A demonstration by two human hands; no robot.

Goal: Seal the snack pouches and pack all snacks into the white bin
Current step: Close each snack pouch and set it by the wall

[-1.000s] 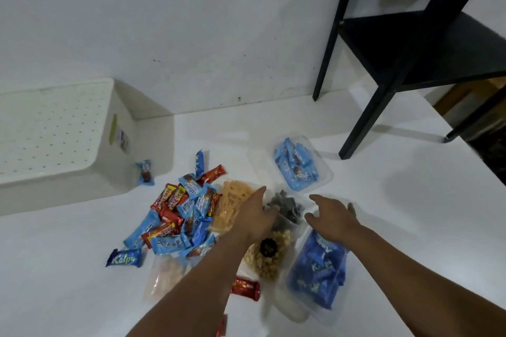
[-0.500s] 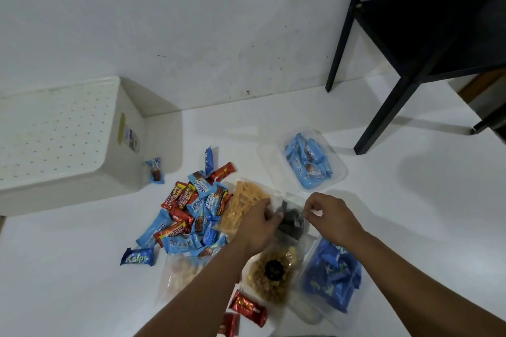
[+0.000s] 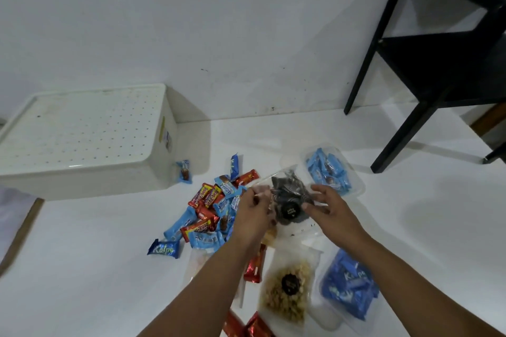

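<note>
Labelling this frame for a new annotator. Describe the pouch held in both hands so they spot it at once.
Start at the white bin turned upside down on the left, then go right past the heap of red and blue candy bars. Above the floor, the left hand and right hand pinch a clear pouch by its sides. It alone holds dark pieces with a round black sticker; the pouch below holds pale snacks.

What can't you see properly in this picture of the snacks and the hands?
- Inside of the white bin: head view, it lies upside down.
- Clear pouch of dark snacks: whether its top is sealed; the left hand, right hand and blur hide it.
- Red wrappers: cut off by the bottom edge.
- Sticker text on the pouch of pale snacks: too small.
</note>
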